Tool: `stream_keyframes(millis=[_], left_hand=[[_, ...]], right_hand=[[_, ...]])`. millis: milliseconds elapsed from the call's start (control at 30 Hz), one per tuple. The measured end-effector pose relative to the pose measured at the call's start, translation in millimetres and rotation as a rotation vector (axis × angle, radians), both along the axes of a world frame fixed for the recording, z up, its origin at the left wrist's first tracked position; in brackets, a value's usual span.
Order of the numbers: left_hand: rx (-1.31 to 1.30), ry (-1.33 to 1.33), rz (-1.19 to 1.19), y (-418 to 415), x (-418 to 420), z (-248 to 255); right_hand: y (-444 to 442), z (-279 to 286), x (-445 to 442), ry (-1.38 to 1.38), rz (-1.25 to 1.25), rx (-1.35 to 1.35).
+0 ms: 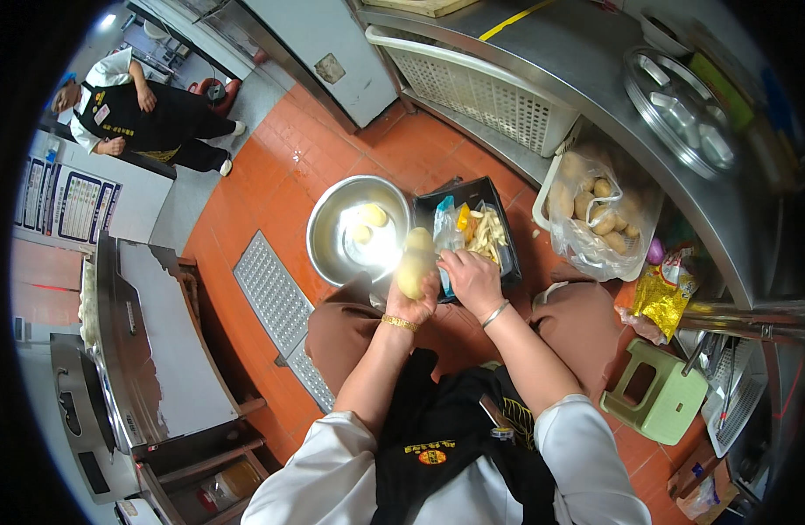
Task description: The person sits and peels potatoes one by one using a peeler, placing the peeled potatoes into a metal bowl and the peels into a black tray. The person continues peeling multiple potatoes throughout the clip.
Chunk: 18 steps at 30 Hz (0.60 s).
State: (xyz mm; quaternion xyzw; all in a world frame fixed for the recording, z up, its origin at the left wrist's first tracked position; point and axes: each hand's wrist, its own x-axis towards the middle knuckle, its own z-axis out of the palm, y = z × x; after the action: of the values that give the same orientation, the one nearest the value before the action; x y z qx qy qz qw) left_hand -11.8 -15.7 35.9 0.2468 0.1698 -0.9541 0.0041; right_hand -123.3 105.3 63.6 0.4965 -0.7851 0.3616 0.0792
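My left hand [415,303] holds a peeled, pale yellow potato [413,266] upright from below. Close to its right side, the fingers of my right hand [471,279] are curled around a small hand tool [440,258], mostly hidden and blurred, likely a peeler. Beyond my left hand, a round stainless steel bowl [325,244] on the floor contains several peeled potatoes [372,214]. A black plastic crate [511,252] beyond my right hand holds pale peelings [489,233] and plastic packaging [445,213].
Unpeeled potatoes [602,216] fill a plastic bag in a white basket [541,205] at right. A green plastic stool [678,410] stands nearby. Left lies a metal drain grate [274,289] in the tiled floor [278,177]. A steel counter [566,59] curves along the right. Another person [160,111] stands far left.
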Motion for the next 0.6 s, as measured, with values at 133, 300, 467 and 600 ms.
stream_keyframes(millis=[133,300,467,600], left_hand=[[-0.059,-0.025,0.01,-2.7,-1.8,-3.7],[-0.026,-0.014,-0.004,-1.8,-2.1,-5.7],[-0.022,0.083,0.039,0.4,2.5,3.1],[-0.048,0.031,0.042,0.2,4.3,10.7]], right_hand=[[2.9,7.4,-2.6,0.183,-0.058,0.013],[-0.2,9.6,-9.0,-0.269,-0.277,-0.046],[3.1,12.1,-3.0,-0.74,0.083,0.019],[3.1,9.9,-1.2,-0.656,0.187,-0.001]])
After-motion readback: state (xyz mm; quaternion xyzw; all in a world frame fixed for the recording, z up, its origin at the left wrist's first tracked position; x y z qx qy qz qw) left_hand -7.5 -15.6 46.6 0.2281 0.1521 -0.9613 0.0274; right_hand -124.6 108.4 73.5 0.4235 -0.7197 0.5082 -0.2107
